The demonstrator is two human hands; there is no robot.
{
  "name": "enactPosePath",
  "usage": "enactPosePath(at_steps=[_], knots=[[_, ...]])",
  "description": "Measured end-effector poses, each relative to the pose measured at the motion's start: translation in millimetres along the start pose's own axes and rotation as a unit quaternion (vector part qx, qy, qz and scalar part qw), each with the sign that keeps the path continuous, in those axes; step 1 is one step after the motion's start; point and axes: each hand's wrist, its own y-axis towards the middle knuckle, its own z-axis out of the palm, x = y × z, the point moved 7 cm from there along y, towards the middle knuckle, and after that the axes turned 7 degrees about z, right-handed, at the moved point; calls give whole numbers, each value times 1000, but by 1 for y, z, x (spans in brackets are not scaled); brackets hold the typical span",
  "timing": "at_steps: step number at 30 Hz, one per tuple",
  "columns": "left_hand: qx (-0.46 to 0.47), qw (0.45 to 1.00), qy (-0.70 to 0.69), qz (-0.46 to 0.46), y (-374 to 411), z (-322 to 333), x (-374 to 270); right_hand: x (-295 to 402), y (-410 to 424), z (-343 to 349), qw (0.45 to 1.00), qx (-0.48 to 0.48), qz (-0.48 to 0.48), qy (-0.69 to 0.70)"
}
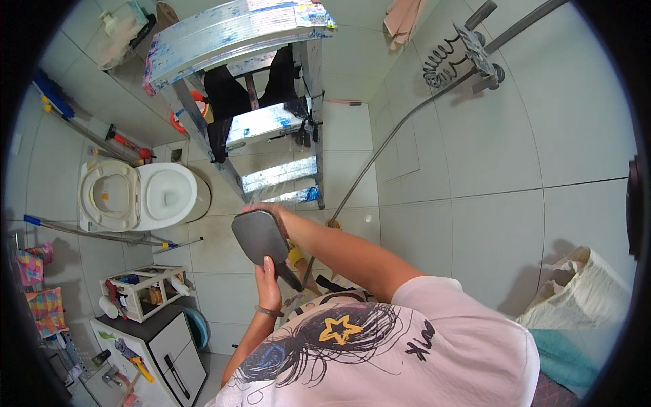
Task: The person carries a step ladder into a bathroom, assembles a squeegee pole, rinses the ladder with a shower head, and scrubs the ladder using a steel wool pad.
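My left hand (269,290) holds a grey handheld shower head (260,237) near its neck, its thumb on the back of the head. Thin streaks of water run from the head's far side toward an aluminium stepladder (244,40) in front of me. My right hand (277,209) is at the far edge of the shower head, mostly hidden behind it; its grip is not visible. Blue stains mark the ladder's top and its steps (279,173). Black cloth (224,96) is tied about its frame. From the handle, a metal hose (366,165) climbs to the right wall.
At left are a toilet (170,196) with its lid raised, a long-handled squeegee (101,233) and a brush (56,96). A white rack (147,292) tops a cabinet (175,351) at lower left. A shower fixture (478,53) and a woven sack (580,290) are at right.
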Motion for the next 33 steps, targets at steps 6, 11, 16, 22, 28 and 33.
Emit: enactPosePath(at_steps=[6, 11, 16, 22, 28, 33], knots=[[-84, 993, -71, -30, 34, -20, 17, -27, -15, -67, 992, -74, -17, -100], [-11, 990, -109, -90, 56, 14, 79, -42, -94, -81, 930, -107, -62, -345], [47, 993, -54, -94, 43, 107, 104, -54, -164, -159, 815, -261, -175, -487], [248, 968, -28, -11, 36, 167, 118, -46, -208, -178, 692, -434, -374, -440], [195, 970, 140, -38, 75, 21, 145, -16, -263, -130, 648, -533, -349, -417], [143, 979, 136, -58, 94, -41, 74, 73, -330, -51, 607, -500, -460, -412]])
